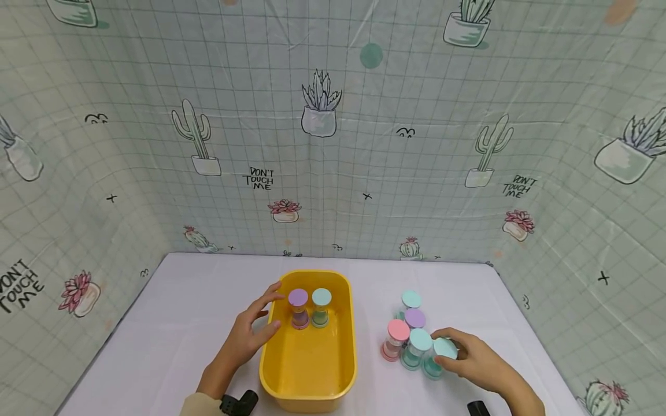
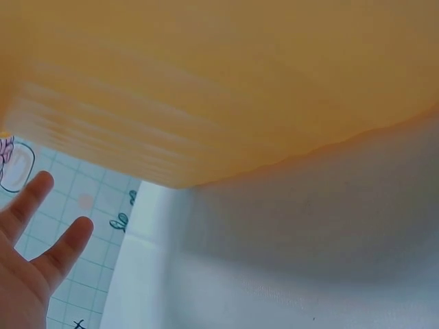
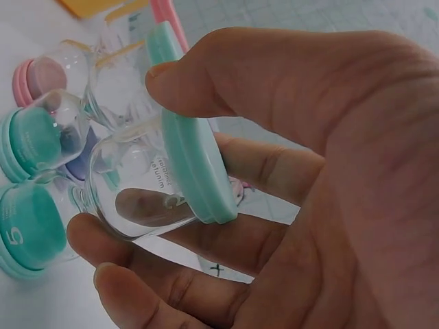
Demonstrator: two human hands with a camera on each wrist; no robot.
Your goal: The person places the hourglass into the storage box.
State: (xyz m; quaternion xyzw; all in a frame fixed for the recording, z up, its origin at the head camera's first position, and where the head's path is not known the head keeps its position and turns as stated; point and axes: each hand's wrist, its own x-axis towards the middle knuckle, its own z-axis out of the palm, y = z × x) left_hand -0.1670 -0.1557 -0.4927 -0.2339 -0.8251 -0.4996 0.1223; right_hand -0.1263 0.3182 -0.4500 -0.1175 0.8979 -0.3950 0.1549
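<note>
My right hand grips a sand timer with mint-green caps by its upper end. In the right wrist view, the thumb lies on the upper cap and fingers curl about the clear glass. Beside it on the table stand another mint timer, a pink timer, a purple one and a further mint one. My left hand is at the left wall of a yellow bin, fingers spread and loosely extended. Inside the bin stand a purple timer and a mint timer.
The bin stands near the middle of a white table, left of the timer cluster. A cactus-print cloth closes off the back and both sides. A black device shows at the right wrist.
</note>
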